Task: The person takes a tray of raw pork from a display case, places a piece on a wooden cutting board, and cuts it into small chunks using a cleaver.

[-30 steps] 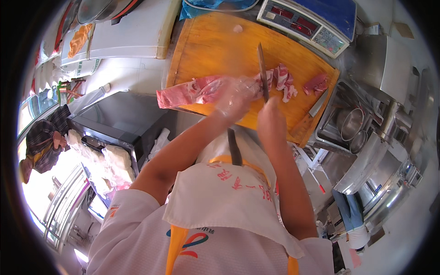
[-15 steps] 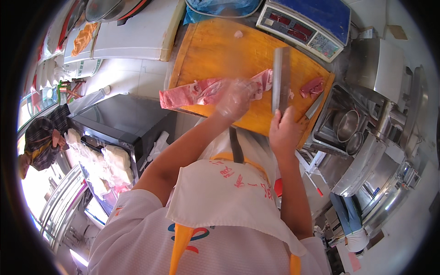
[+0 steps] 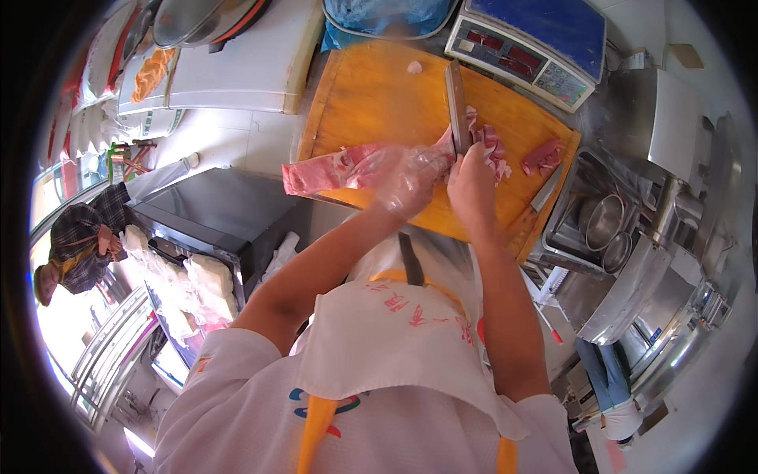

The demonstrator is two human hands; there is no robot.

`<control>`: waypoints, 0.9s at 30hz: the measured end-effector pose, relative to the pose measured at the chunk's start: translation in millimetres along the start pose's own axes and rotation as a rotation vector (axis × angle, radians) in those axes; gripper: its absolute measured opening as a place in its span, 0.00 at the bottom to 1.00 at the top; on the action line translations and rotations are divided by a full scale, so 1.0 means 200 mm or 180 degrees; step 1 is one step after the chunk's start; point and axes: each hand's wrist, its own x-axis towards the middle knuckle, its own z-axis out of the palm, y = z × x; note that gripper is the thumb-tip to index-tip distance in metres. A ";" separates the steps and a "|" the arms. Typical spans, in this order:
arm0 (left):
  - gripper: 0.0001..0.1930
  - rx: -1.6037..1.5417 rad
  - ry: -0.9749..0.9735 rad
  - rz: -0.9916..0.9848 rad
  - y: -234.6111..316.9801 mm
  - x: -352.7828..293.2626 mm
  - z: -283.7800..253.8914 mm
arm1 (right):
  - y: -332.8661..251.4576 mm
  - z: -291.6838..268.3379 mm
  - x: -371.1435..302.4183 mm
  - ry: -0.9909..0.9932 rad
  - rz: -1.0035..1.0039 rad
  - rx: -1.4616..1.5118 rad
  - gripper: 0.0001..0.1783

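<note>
A long strip of raw pink meat (image 3: pixel 320 175) lies across the orange wooden cutting board (image 3: pixel 371 87). My left hand (image 3: pixel 410 182), in a clear plastic glove, holds the strip down near its right end, fingers curled over it. My right hand (image 3: pixel 472 183) is closed round the handle of a cleaver (image 3: pixel 457 110). The blade stands on edge at the strip's right end, just right of my left fingers. Several cut slices of meat (image 3: pixel 491 150) lie to the right of the blade. Apart from them, a small piece of meat (image 3: pixel 542 156) rests near the board's right edge.
A second knife (image 3: pixel 546 189) lies along the board's right edge. Beyond the board are a blue-topped scale (image 3: pixel 529 47) and a blue plastic bag (image 3: pixel 387 14). Metal bowls (image 3: pixel 605 221) sit in a tray at right. A dark cabinet (image 3: pixel 213 201) stands left; other people are at both sides.
The cleaver has shifted left, from beside the strip onto its right end, and turned more edge-on. Cut slices now show right of the blade. My left hand keeps its place on the meat.
</note>
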 end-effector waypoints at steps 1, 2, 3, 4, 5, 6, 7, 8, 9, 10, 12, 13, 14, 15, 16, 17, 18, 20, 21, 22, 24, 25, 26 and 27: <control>0.13 0.0035 0.0108 0.0076 0.02 0.01 -0.03 | -0.01 -0.02 0.04 -0.0011 0.0033 0.0031 0.13; 0.13 0.0069 0.0223 0.0152 0.04 0.04 -0.06 | 0.00 -0.04 0.03 0.0469 -0.0340 0.0190 0.12; 0.12 0.0110 0.0363 0.0262 0.08 0.03 -0.10 | 0.03 -0.05 -0.02 0.0947 -0.0714 0.0350 0.12; 0.12 0.0140 0.0532 0.0260 0.13 0.04 -0.13 | 0.04 -0.09 -0.10 0.0969 -0.0575 0.0249 0.11; 0.12 0.0143 0.0695 0.0265 0.18 0.05 -0.16 | 0.06 -0.13 -0.19 0.0998 -0.0419 0.0130 0.11; 0.11 0.0134 0.0843 0.0140 0.26 0.06 -0.21 | 0.08 -0.17 -0.27 0.1021 -0.0256 0.0018 0.10; 0.11 0.0148 0.0991 -0.0011 0.33 0.06 -0.27 | 0.06 -0.24 -0.35 0.0522 0.0273 -0.0269 0.09; 0.10 0.0147 0.1144 -0.0155 0.36 0.05 -0.30 | 0.02 -0.29 -0.41 0.0289 0.0266 -0.0216 0.09; 0.10 0.0284 0.0884 -0.0199 0.33 0.03 -0.29 | -0.02 -0.31 -0.46 0.0056 0.0260 -0.0162 0.09; 0.10 0.0365 0.0751 -0.0213 0.29 0.01 -0.27 | -0.05 -0.33 -0.49 -0.0171 0.0224 -0.0102 0.09; 0.09 0.0444 0.0587 -0.0217 0.21 -0.01 -0.22 | -0.09 -0.28 -0.55 -0.0173 0.0149 0.0006 0.10; 0.09 0.0449 0.0549 -0.0226 0.20 -0.01 -0.21 | -0.10 -0.25 -0.58 -0.0192 0.0138 0.0054 0.10; 0.09 0.0440 0.0510 -0.0235 0.19 0.00 -0.20 | -0.09 -0.23 -0.60 -0.0250 0.0181 0.0052 0.11; 0.09 0.0434 0.0495 -0.0247 0.18 0.00 -0.20 | -0.09 -0.20 -0.61 -0.0311 0.0223 0.0051 0.11; 0.09 0.0433 0.0471 -0.0259 0.17 0.00 -0.19 | -0.09 -0.19 -0.62 -0.0377 0.0265 0.0050 0.11; 0.09 0.0425 0.0451 -0.0269 0.16 -0.01 -0.19 | -0.09 -0.18 -0.63 -0.0421 0.0336 0.0025 0.11; 0.09 0.0408 0.0429 -0.0288 0.15 -0.02 -0.18 | -0.09 -0.18 -0.64 -0.0469 0.0406 0.0000 0.11; 0.08 0.0356 0.0381 -0.0287 0.13 -0.02 -0.16 | -0.09 -0.16 -0.63 -0.0540 0.0468 -0.0069 0.12; 0.08 0.0345 0.0364 -0.0293 0.12 -0.03 -0.16 | -0.08 -0.13 -0.60 -0.0581 0.0442 -0.0109 0.12; 0.08 0.0334 0.0346 -0.0301 0.10 -0.04 -0.14 | -0.06 -0.10 -0.56 -0.0627 0.0431 -0.0156 0.12; 0.08 0.0324 0.0332 -0.0285 0.08 -0.03 -0.14 | -0.06 -0.03 -0.37 -0.0328 0.0057 -0.0085 0.12; 0.08 0.0318 0.0323 -0.0287 0.07 -0.04 -0.13 | -0.06 0.01 -0.31 -0.0185 -0.0127 -0.0048 0.12; 0.08 0.0319 0.0335 -0.0251 0.07 -0.02 -0.12 | -0.06 0.04 -0.29 -0.0112 -0.0148 -0.0110 0.12; 0.08 0.0321 0.0332 -0.0240 0.08 -0.01 -0.12 | -0.07 0.09 -0.28 -0.0034 -0.0166 -0.0172 0.12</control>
